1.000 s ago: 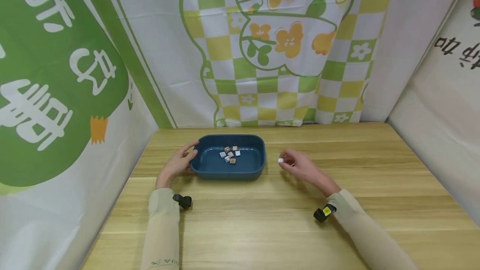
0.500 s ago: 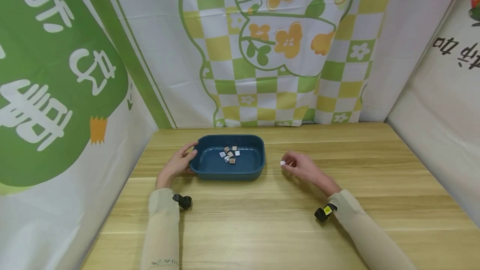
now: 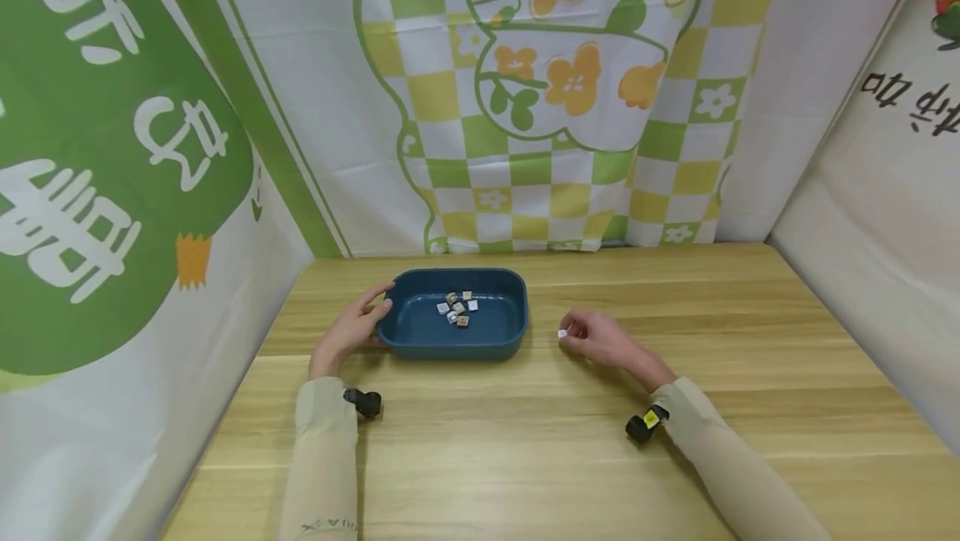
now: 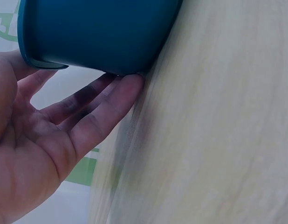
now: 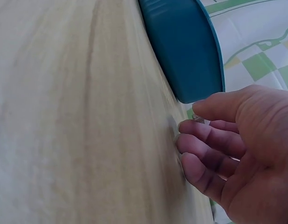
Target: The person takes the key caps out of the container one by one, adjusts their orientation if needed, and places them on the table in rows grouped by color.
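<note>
A dark blue rectangular tray point(image 3: 480, 351) stands on the wooden table, with several small white and tan cubes point(image 3: 459, 308) grouped on its floor. My left hand point(image 3: 348, 333) grips the tray's left end, thumb over the rim; in the left wrist view the fingers point(image 4: 106, 107) lie against the outer wall near the table. To the right of the tray, apart from it, my right hand point(image 3: 603, 341) pinches a small white cube point(image 3: 562, 333) between thumb and fingers. The right wrist view shows this cube point(image 5: 198, 119) mostly hidden by the fingertips.
The wooden table point(image 3: 480, 458) reaches back to a hanging green, white and yellow checked cloth point(image 3: 525, 174). Printed cloths also hang at the left point(image 3: 90, 191) and right sides. Black cameras sit at both wrists.
My right hand has lowered slightly toward the front of the table with the white cube still pinched. My left hand keeps its grip on the tray, and the head view has shifted a little.
</note>
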`<act>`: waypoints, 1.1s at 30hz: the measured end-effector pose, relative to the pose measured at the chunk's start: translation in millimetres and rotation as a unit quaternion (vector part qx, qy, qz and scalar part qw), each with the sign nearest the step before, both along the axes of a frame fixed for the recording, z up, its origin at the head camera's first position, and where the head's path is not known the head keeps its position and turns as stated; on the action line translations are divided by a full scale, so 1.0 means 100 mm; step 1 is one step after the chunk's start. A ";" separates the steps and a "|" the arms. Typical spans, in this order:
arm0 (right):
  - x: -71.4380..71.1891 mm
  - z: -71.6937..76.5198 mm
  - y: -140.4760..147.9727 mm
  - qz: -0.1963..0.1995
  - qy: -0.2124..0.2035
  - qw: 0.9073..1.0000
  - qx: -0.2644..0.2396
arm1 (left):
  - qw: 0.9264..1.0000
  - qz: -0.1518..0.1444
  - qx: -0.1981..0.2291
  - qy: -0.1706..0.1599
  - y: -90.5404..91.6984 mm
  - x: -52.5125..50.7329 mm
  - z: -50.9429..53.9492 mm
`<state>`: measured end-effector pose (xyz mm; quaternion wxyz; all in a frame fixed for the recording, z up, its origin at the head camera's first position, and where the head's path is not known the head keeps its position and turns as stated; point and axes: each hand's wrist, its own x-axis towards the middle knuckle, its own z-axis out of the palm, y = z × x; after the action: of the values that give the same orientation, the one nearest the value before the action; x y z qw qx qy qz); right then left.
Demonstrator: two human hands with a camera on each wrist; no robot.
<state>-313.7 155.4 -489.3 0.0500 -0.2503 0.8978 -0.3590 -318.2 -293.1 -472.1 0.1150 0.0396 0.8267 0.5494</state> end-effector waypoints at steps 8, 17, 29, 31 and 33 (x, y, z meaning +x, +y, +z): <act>-0.01 0.00 0.01 0.013 0.026 0.999 0.022 | 1.000 -0.003 0.002 0.004 0.00 -0.02 0.01; 0.02 -0.01 0.01 0.018 0.007 0.999 0.033 | 1.000 0.002 0.003 0.002 0.00 -0.02 -0.01; 0.00 -0.03 0.03 0.021 -0.001 0.998 0.055 | 1.000 0.002 -0.004 0.000 0.00 -0.03 -0.02; 0.00 -0.02 0.03 0.021 -0.001 0.998 0.060 | 1.000 0.003 -0.003 0.002 0.00 -0.02 -0.02; 0.00 -0.01 0.02 0.024 0.001 0.998 0.066 | 1.000 0.002 -0.001 0.003 0.00 -0.02 -0.02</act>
<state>-313.7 157.9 -490.4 0.0739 -0.2683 0.9132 -0.2976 -319.7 -293.3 -474.1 0.1111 0.0394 0.8279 0.5484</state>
